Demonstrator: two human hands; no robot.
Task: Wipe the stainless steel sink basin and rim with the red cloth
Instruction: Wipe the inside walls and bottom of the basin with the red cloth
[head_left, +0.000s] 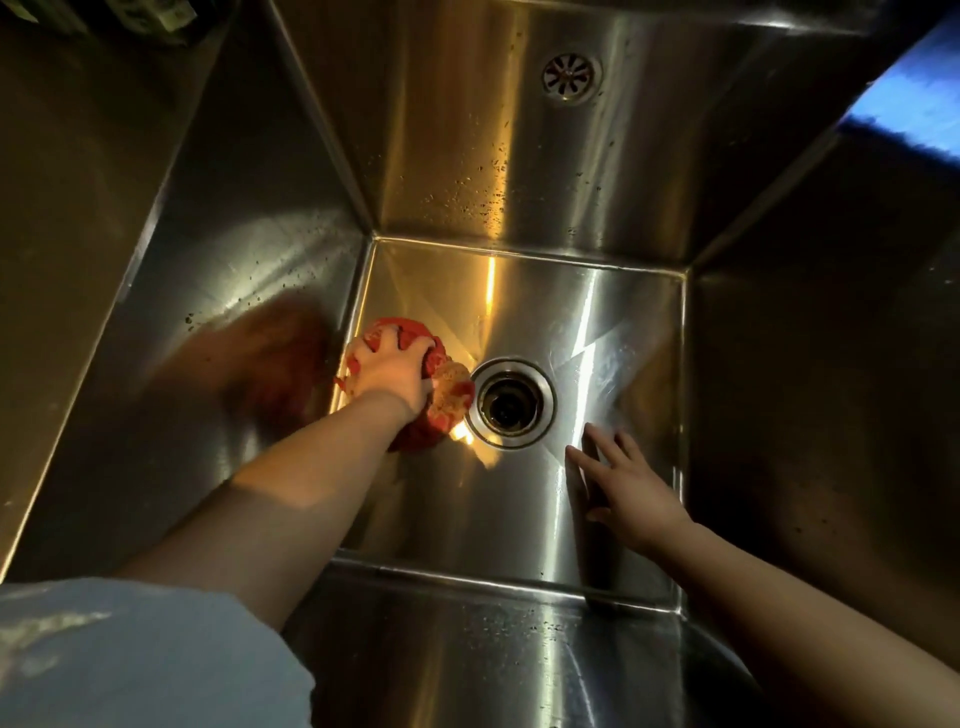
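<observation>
Sink (571, 182): a deep, square steel basin with steep walls, and I look straight down into it.
Basin floor (524, 312): flat and bright with streaks of glare, folded in shallow creases towards the middle.
Left forearm (311, 467): bare, reaching from the lower left down to the floor. A blurred red-brown reflection of it shows on the left wall.
Sleeve (130, 654): pale blue cloth at my left shoulder, in the bottom left corner.
Right forearm (810, 608): bare, coming in from the lower right.
Red cloth (451, 397): bunched into a wad on the floor near the left wall, its right edge just beside the drain. It is red with a paler, worn patch.
Left hand (389, 371): on top of the wad, fingers spread and curled down over it, clutching it against the floor.
Right hand (631, 493): empty, fingers straight and fanned out, low over the floor just right of the drain. I cannot tell whether the fingertips touch the steel.
Drain (510, 401): a round opening with a steel ring, dark inside, in the middle of the floor.
Overflow grate (570, 78): a small slotted disc high on the back wall.
Droplets (483, 192): water specks scattered on the back and left walls.
</observation>
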